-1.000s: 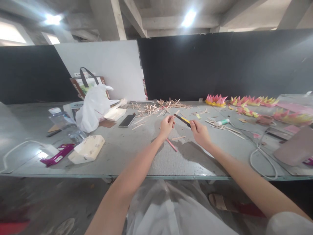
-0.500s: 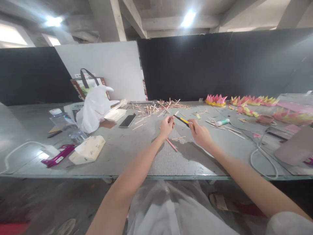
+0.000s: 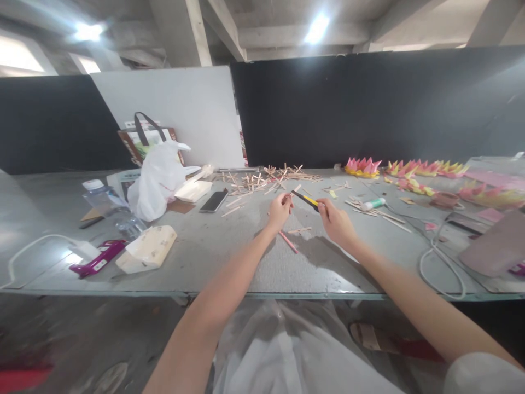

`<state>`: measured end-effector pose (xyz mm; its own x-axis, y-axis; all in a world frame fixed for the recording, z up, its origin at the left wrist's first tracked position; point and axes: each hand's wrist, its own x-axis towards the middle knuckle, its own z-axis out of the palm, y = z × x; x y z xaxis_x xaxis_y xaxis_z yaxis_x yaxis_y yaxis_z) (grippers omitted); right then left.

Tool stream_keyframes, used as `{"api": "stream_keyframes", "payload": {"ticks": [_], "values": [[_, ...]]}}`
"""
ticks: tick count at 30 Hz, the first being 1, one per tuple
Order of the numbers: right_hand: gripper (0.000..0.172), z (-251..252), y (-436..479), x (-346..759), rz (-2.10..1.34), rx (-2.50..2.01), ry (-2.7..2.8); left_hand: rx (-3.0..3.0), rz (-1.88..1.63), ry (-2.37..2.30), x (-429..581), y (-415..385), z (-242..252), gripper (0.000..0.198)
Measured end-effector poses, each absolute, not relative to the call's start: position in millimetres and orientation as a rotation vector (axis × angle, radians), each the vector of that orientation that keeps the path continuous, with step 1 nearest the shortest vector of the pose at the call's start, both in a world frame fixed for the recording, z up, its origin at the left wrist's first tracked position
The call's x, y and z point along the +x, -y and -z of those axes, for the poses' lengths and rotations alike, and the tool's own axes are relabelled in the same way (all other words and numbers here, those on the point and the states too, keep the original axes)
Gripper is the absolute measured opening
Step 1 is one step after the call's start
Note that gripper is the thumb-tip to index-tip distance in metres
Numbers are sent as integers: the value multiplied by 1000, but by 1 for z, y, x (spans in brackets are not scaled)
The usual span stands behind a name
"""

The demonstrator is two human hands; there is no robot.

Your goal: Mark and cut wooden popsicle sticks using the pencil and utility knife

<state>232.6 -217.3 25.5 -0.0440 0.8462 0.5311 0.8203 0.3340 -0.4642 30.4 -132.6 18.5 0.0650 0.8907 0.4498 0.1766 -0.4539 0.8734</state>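
Note:
My left hand [image 3: 280, 211] is closed on a thin wooden stick [image 3: 296, 189], whose pale end pokes out past the fingertips. In my right hand [image 3: 335, 220] is a yellow and black utility knife [image 3: 307, 201], its tip pointing left and reaching the stick near my left fingers. Whether the blade touches the wood is too small to tell. Below my left hand lies a pink stick [image 3: 288, 242] on the grey table [image 3: 262, 273]. A short flat wooden stick [image 3: 299, 230] rests between my two hands.
Behind my hands spreads a pile of wooden sticks [image 3: 283, 174]. Leftward are a phone [image 3: 214, 201], a white plastic bag [image 3: 153, 180], a bottle [image 3: 102, 197] and a purple stapler-like object [image 3: 98, 257]. At right lie a glue stick [image 3: 373, 204], a white cable [image 3: 426, 257] and pink-yellow paper flowers [image 3: 362, 167].
Both hands hold almost the same position, with the knife still at the stick. The right hand and knife have shifted very slightly; the view has tilted a little.

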Motion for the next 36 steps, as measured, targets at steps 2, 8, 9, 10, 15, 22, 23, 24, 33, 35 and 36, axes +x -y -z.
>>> {"api": "stream_keyframes", "payload": {"ticks": [2,8,9,10,15,22,23,24,33,35,36], "values": [[48,-25,216,233,-53,-1468,1843,1726,-1428,-1070,31,134,-18,40],[45,-21,212,234,-51,-1474,1845,1779,-1386,-1071,35,140,-17,41],[45,-21,212,234,-51,-1474,1845,1782,-1385,-1068,35,140,-17,40],[45,-21,211,234,-53,-1475,1846,1781,-1386,-1068,35,140,-17,39],[43,-24,213,233,-55,-1514,1849,1750,-1407,-1120,34,139,-20,36],[42,-28,215,233,-34,-1527,1873,1726,-1438,-1120,37,142,-22,35],[42,-28,215,232,-35,-1525,1874,1717,-1442,-1114,37,142,-21,34],[42,-28,215,232,-36,-1523,1875,1701,-1447,-1109,38,142,-21,34],[40,-28,216,231,-36,-1546,1892,1568,-1531,-1165,30,133,-21,30],[39,-27,214,232,-38,-1544,1895,1561,-1550,-1158,29,132,-20,29],[40,-27,214,232,-41,-1544,1893,1561,-1559,-1153,28,131,-20,29]]}}
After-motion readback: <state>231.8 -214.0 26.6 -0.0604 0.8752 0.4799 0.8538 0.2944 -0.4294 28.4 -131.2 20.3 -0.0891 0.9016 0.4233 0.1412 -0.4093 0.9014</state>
